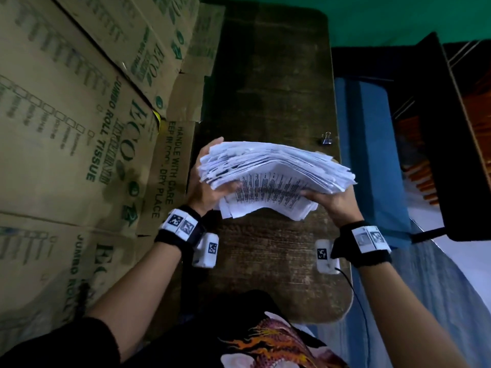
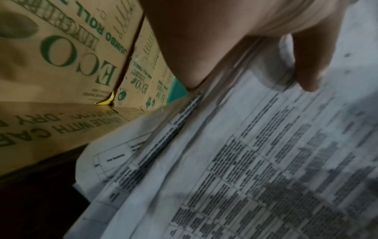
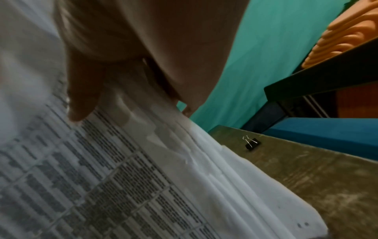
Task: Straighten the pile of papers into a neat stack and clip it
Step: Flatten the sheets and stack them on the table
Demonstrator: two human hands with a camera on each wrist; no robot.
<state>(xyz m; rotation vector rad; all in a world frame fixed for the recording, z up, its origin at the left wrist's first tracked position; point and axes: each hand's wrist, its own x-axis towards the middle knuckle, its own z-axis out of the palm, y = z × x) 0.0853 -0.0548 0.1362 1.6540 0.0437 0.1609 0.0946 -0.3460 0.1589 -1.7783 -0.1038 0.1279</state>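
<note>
Left hand [image 1: 204, 188], right hand [image 1: 332, 201] clamped on ragged paper pile [image 1: 276, 172], near side of binder clip [image 1: 327, 138]. Loosen grip, tap edges on wooden table [image 1: 265, 75].

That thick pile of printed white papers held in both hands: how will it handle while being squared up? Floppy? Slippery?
Likely floppy: the thick pile of printed white papers bows upward between the left hand and right hand. Probably prone to sliding apart: sheet edges sit fanned and staggered, nothing binds them, and the small black binder clip lies unused on the dark wooden table. Probably fairly heavy, given its thickness.
</note>
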